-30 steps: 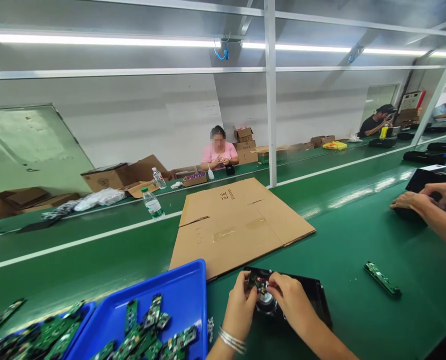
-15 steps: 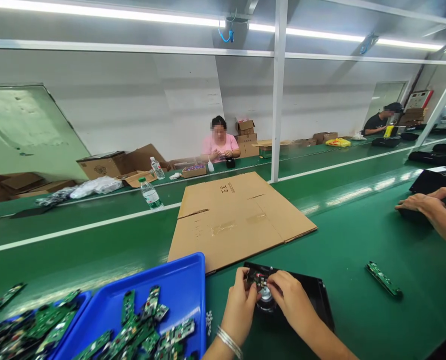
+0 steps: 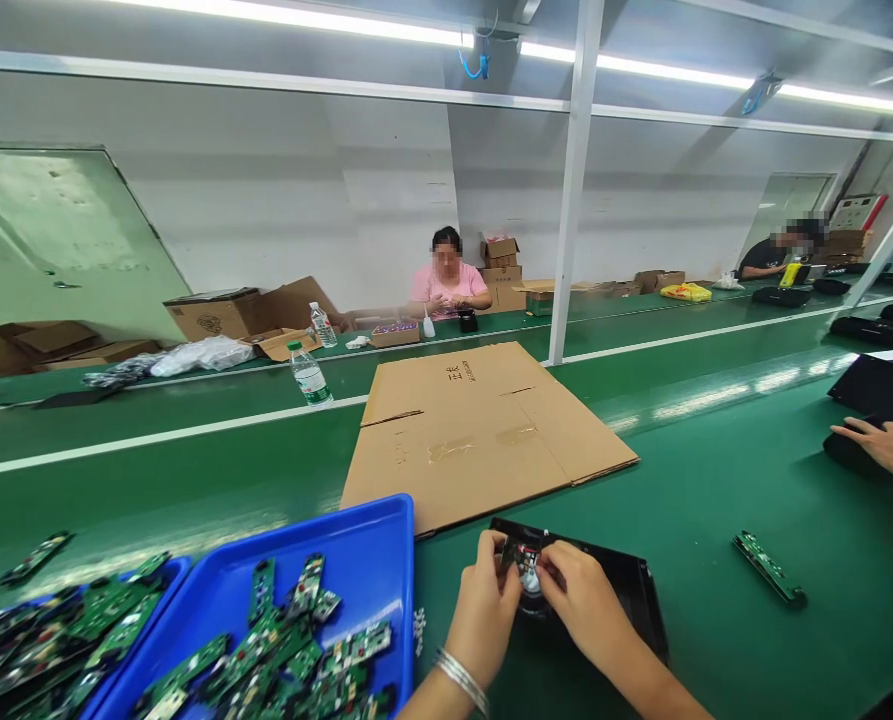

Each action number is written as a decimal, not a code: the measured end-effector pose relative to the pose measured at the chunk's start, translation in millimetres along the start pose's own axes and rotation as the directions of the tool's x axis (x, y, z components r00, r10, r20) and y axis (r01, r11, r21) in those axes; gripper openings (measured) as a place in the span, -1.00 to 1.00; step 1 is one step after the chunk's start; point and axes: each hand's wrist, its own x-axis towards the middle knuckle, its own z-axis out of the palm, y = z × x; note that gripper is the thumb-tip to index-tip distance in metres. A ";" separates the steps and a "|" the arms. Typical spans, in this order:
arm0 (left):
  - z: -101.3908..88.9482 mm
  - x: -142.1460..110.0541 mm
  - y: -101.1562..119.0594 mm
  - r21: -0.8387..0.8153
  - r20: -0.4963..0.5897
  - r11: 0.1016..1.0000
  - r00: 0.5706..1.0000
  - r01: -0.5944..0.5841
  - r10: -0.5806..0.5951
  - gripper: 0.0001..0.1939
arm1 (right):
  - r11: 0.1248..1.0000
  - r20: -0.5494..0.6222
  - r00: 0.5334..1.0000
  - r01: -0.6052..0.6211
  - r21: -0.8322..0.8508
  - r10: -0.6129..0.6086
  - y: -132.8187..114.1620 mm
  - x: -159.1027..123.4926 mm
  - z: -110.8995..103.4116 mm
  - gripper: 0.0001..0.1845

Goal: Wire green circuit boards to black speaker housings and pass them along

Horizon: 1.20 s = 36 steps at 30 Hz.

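Observation:
My left hand and my right hand pinch a small circuit board between their fingertips, just above a black speaker housing that lies on the green table. A round silver part shows in the housing under the board. A silver bracelet sits on my left wrist. Both hands are closed on the board from either side.
A blue tray with several green circuit boards is at my left, more boards in a second tray. Flat cardboard lies ahead. A long green board lies right. A co-worker's hand rests on a black unit. A water bottle stands behind.
The view has shifted a little to the left and down. My hands stay on the small board over the housing. The co-worker's hands at the right have drawn back.

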 end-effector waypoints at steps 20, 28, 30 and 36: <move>-7.9 1.9 5.6 0.112 0.100 0.989 0.992 -0.092 0.081 -0.86 | 0.998 0.026 0.998 0.057 -0.020 -0.057 2.1 0.4 -0.1 -0.82; -13.6 3.8 9.1 0.024 0.174 0.995 0.981 -0.094 0.089 -0.85 | 0.999 0.016 0.999 -0.037 0.024 0.036 -0.4 2.0 -0.4 -0.76; -11.4 4.8 4.5 0.026 0.184 0.996 0.979 -0.091 0.085 -0.85 | 1.000 0.037 0.999 -0.017 0.020 0.016 0.3 2.2 -0.7 -0.67; -8.7 5.1 -0.7 -0.036 0.187 0.997 0.980 -0.066 0.071 -0.85 | 0.996 0.121 0.993 0.000 -0.091 0.011 -4.2 3.6 -6.1 -0.79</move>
